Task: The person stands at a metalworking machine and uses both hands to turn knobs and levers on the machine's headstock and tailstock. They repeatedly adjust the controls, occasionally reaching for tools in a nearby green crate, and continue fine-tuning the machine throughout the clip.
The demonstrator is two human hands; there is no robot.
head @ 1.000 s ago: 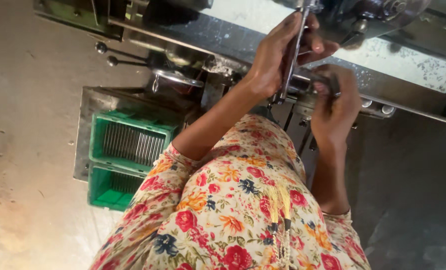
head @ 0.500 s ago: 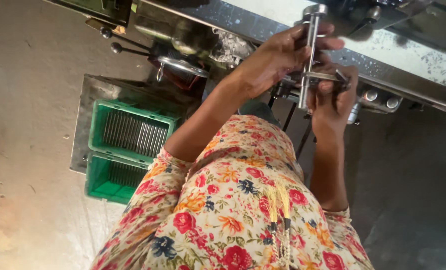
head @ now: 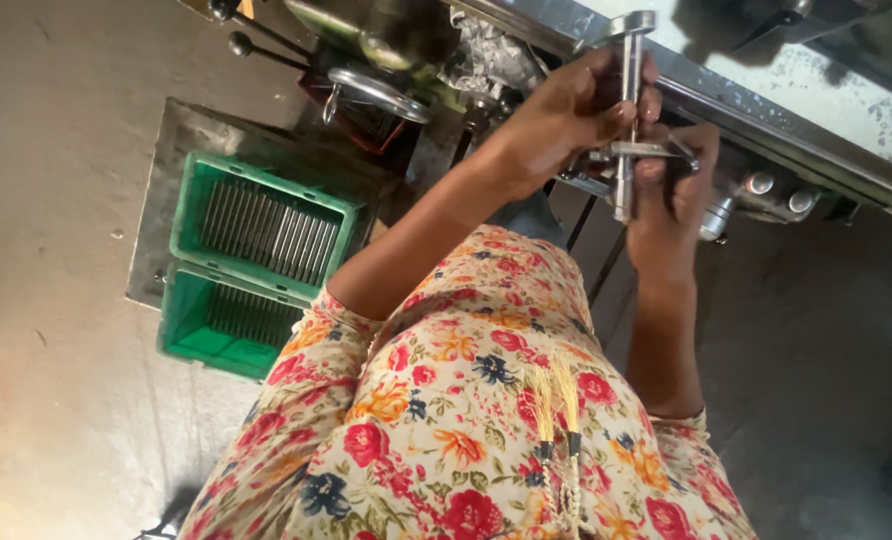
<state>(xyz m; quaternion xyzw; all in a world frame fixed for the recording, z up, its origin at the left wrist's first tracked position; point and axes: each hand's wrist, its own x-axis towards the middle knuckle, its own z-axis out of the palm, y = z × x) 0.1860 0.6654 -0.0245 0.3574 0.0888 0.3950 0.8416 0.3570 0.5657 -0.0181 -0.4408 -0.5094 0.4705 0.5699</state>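
Our left hand (head: 566, 115) gripping a shiny steel rod (head: 627, 110) with round flat head, our right hand (head: 671, 195) pinching its crossbar (head: 634, 151), green crates (head: 256, 265) below

I'm looking at a small metal workshop. Beyond my left hand (head: 566, 120) runs a steel machine bed (head: 766, 120) with levers and knobs; down to that hand's left, two green crates (head: 256, 270) of identical metal rods sit on a stained concrete floor (head: 46, 300).
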